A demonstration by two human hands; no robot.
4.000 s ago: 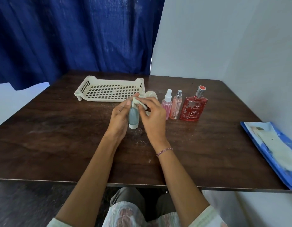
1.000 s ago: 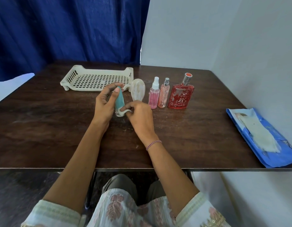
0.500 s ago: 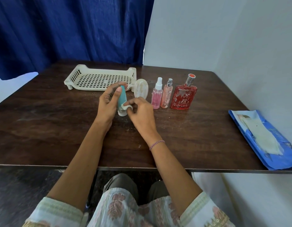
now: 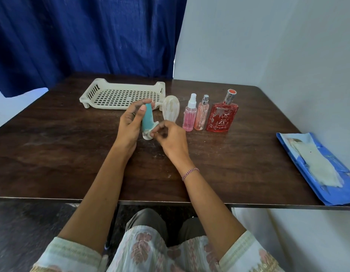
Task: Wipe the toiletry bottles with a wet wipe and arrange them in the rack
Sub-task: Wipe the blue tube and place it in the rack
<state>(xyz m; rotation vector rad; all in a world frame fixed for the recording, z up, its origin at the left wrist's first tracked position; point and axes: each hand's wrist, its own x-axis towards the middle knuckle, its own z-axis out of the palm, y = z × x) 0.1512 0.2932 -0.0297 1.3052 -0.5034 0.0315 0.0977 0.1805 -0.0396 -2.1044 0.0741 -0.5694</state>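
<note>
My left hand (image 4: 130,122) grips a teal tube with a white cap (image 4: 147,119), standing cap-down on the table. My right hand (image 4: 169,137) pinches a small wet wipe (image 4: 154,126) against the tube's lower part near the cap. Behind them stands a cream oval bottle (image 4: 170,108). To its right stand a pink spray bottle (image 4: 189,116), a peach spray bottle (image 4: 202,114) and a red perfume bottle (image 4: 222,116). The cream rack (image 4: 103,94) lies at the back left of the table with nothing in it.
A blue wet-wipe pack (image 4: 327,189), opened with a wipe showing, lies at the table's right edge. A dark wooden table (image 4: 52,154) carries everything. A blue curtain (image 4: 81,36) hangs behind and a white wall stands at the right.
Four seconds ago my right hand wiped the top of the tube. The wipe has moved down to the tube's lower end by the cap. The other bottles have not moved.
</note>
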